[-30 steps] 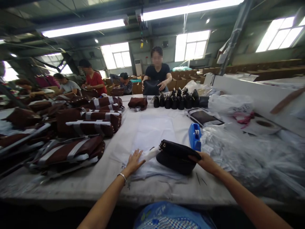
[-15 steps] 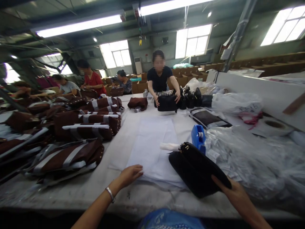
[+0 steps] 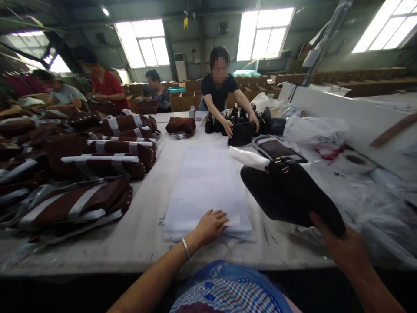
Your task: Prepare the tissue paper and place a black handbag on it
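My right hand (image 3: 345, 245) grips the lower right end of a black handbag (image 3: 293, 191), thumb on its near face. The bag is held tilted above the table, its gold-coloured clasp showing near the top. White wrapping (image 3: 249, 157) sticks out from the bag's upper left. My left hand (image 3: 211, 227), with a bracelet at the wrist, lies on the near end of a stack of thin white sheets (image 3: 205, 187). Its fingers are stretched out, and a small pale strip lies by the fingertips.
Brown studded bags (image 3: 81, 200) with white wrapping crowd the table's left side. Clear plastic bags (image 3: 374, 208) heap up at the right, near a roll (image 3: 353, 161). Across the table, a co-worker (image 3: 219, 91) handles a black bag (image 3: 241, 134); others work at the far left.
My left hand has moved right onto the sheets. The black handbag has gone up and right in my right hand, and the blue container is now hidden. The co-worker's bag has shifted right.
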`<state>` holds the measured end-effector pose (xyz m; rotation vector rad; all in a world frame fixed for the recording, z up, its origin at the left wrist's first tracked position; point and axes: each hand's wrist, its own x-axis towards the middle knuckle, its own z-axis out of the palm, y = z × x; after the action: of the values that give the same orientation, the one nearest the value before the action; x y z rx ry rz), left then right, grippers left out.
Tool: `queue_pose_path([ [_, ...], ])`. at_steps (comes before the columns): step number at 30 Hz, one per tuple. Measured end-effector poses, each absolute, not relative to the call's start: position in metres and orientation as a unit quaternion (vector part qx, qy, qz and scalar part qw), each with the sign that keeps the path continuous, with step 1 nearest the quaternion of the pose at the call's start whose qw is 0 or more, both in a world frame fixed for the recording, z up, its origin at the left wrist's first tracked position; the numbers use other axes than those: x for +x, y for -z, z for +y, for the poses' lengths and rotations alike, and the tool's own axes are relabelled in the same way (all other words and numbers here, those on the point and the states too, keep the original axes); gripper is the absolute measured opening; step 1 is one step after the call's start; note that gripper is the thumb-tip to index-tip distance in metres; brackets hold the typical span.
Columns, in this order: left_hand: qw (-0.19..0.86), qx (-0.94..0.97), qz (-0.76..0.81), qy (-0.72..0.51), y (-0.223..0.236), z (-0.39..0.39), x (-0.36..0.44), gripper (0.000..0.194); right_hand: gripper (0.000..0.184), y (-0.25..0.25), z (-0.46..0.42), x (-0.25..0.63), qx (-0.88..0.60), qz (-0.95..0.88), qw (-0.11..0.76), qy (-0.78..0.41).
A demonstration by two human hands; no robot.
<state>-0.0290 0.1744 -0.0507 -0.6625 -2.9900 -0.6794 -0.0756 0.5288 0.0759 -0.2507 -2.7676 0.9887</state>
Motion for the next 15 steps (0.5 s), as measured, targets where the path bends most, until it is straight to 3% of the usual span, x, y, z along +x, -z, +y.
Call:
queue_pose_path([
  [5,-0.012,-0.221,-0.948,0.231,0.064,0.203,-0.013,0.033,0.039,-0.083,0.498,-0.106,0.178,-0.897,0.176,-0.365],
  [8,-0.016,-0.215,-0.944,0.248,0.068,0.21,-0.005,0.034,0.032,-0.084,0.454,-0.134,0.3,-0.867,0.123,-0.379],
  [15,-0.006,-0.223,-0.935,0.275,0.078,0.222,0.006,0.038,0.051,-0.056,0.354,-0.189,0.446,-0.803,0.017,-0.395],
])
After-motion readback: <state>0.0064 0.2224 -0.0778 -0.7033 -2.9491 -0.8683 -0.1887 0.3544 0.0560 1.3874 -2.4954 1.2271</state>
